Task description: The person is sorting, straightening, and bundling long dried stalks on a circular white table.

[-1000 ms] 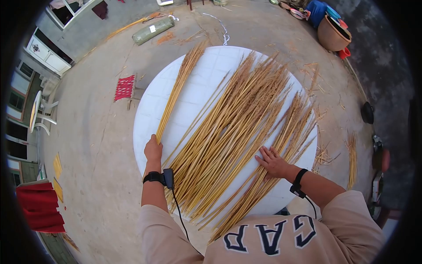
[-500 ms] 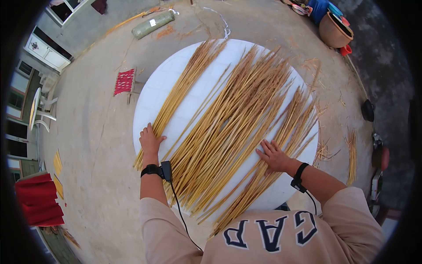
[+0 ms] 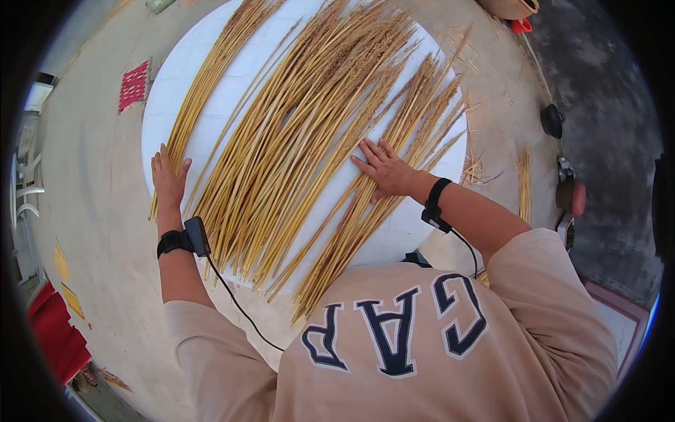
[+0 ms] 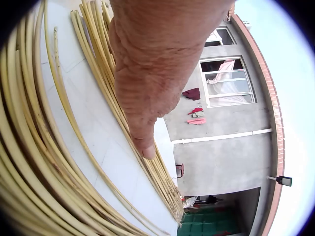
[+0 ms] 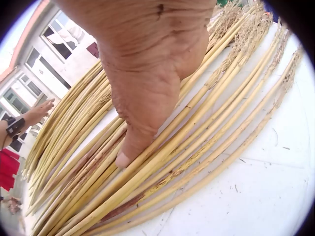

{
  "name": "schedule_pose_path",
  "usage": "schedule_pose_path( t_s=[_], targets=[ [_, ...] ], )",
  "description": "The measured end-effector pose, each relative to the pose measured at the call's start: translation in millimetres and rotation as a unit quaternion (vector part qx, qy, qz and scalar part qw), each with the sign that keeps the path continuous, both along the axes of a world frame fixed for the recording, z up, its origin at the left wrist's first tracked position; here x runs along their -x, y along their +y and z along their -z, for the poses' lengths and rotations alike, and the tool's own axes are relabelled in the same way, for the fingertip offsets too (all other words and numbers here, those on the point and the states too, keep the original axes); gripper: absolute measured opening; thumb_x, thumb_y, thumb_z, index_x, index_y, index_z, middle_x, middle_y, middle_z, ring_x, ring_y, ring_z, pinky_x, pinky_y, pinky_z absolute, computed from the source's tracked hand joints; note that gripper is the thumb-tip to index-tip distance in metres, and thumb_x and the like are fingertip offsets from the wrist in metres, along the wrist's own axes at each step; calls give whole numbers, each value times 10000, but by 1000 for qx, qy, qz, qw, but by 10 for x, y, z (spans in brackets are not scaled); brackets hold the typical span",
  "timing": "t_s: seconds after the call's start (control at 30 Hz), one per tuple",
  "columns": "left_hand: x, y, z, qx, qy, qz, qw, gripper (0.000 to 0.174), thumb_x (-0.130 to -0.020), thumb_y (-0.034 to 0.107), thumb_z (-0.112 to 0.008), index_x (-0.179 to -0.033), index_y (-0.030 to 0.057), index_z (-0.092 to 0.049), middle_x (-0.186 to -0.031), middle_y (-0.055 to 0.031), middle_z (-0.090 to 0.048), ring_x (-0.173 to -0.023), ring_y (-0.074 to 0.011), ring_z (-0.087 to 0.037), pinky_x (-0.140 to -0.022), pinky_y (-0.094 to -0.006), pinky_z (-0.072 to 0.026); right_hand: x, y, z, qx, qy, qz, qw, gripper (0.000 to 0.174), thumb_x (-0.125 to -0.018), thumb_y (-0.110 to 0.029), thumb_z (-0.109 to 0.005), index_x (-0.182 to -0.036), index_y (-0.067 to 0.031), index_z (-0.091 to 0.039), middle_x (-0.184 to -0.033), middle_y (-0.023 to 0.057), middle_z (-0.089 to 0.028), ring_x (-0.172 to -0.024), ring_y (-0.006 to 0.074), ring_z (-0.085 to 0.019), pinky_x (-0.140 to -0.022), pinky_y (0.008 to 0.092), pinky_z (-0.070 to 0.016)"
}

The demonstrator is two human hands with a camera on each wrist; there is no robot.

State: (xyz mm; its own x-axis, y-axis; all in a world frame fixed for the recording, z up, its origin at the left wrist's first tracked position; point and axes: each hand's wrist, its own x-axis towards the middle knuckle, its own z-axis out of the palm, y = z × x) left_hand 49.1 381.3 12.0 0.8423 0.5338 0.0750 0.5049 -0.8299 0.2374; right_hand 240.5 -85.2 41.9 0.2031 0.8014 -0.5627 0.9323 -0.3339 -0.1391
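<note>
Long dry yellow stalks with brown feathery heads lie in three groups on a round white table (image 3: 160,112). Over the lower part of the left bundle of stalks (image 3: 199,88) rests my left hand (image 3: 169,181), fingers straight and thumb out to the side. The widest group, the middle heap of stalks (image 3: 281,151), lies between my hands. My right hand (image 3: 385,172) lies spread on the right bundle of stalks (image 3: 336,247). In the right wrist view, its thumb (image 5: 132,147) touches the stalks. Both palms hide the stalks under them.
A low stool with a red woven seat (image 3: 133,86) stands on the floor to the left. Red cloth (image 3: 56,334) hangs at the lower left. Another stalk bundle (image 3: 524,184) lies on the floor at right, near a black object (image 3: 552,121).
My left hand has let go of the left bundle, which it gripped a second ago, and now lies open on it; that bundle has spread wider. The right hand stays put. The head view has shifted.
</note>
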Motion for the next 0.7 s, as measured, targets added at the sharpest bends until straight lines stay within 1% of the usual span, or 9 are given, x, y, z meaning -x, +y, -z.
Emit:
schedule_pose_path(
  t_s=[0.13,0.2,0.3,0.37,0.43,0.53,0.57,0.63,0.7],
  targets=[
    [152,-415,-399,-37,-52,-17,998,779,-817,506,-527,-1365,37,-233,-1351,-282,-263,-1272,-434,-203,-1027,-477,-236,1,-8,21,-14,3,9,1000,1096,-592,-593,-683,-1402,-97,-136,-1441,230,-52,-1352,324,1,-1078,478,2],
    [204,-789,-666,-44,-115,8,992,774,-819,513,-517,-1368,46,-235,-1371,-257,-246,-1283,-421,-193,-1031,-475,-230,7,-24,36,-23,-1,-1,1000,1089,-594,-588,-684,-1402,-99,-142,-1439,233,-63,-1351,328,-9,-1078,480,-5],
    [409,-1514,-903,-11,-134,48,990,759,-823,515,-494,-1376,68,-229,-1407,-211,-203,-1304,-388,-165,-1042,-474,-200,-15,-36,97,-54,-7,-7,998,1071,-599,-582,-684,-1399,-99,-162,-1434,239,-85,-1349,335,-31,-1077,483,-19],
    [611,-2016,-860,9,-90,71,993,759,-821,522,-482,-1380,77,-226,-1420,-197,-182,-1309,-384,-155,-1044,-489,-179,-9,-87,129,-72,-1,-10,997,1061,-601,-581,-683,-1396,-98,-175,-1431,243,-97,-1348,339,-43,-1077,485,-27],
    [852,-2562,-765,28,4,103,994,780,-775,434,-580,-1379,81,-235,-1427,-193,-170,-1316,-375,-146,-1049,-502,-157,-28,-112,137,-116,-11,-10,993,1014,-625,-578,-669,-1389,-98,-206,-1423,245,-130,-1343,343,-76,-1077,482,-40],
    [1177,-3190,-602,48,90,130,986,774,-755,375,-616,-1370,80,-251,-1428,-182,-174,-1318,-365,-150,-1051,-504,-153,-45,-166,242,-194,-2,0,981,908,-675,-530,-655,-1370,-98,-261,-1406,235,-198,-1334,338,-123,-1075,483,-62],
    [1265,-3349,-565,67,114,130,983,772,-740,335,-637,-1364,79,-263,-1430,-176,-175,-1322,-362,-141,-1053,-504,-149,-43,-178,214,-197,0,-4,980,908,-675,-530,-655,-1370,-98,-261,-1406,235,-198,-1334,338,-123,-1075,483,-62],
    [1409,-3526,-497,81,140,127,979,772,-725,295,-659,-1358,79,-274,-1431,-170,-175,-1325,-359,-132,-1055,-504,-145,-40,-196,164,-251,-3,4,968,741,-750,-417,-627,-1343,-98,-316,-1387,216,-257,-1320,330,-177,-1076,472,-101],
    [1515,-3631,-392,52,172,104,978,699,-772,285,-615,-1351,72,-285,-1421,-168,-205,-1316,-354,-173,-1041,-522,-163,-49,-246,178,-284,-14,-26,958,674,-770,-368,-613,-1325,-95,-343,-1382,211,-269,-1314,328,-193,-1074,465,-123]
  ],
)
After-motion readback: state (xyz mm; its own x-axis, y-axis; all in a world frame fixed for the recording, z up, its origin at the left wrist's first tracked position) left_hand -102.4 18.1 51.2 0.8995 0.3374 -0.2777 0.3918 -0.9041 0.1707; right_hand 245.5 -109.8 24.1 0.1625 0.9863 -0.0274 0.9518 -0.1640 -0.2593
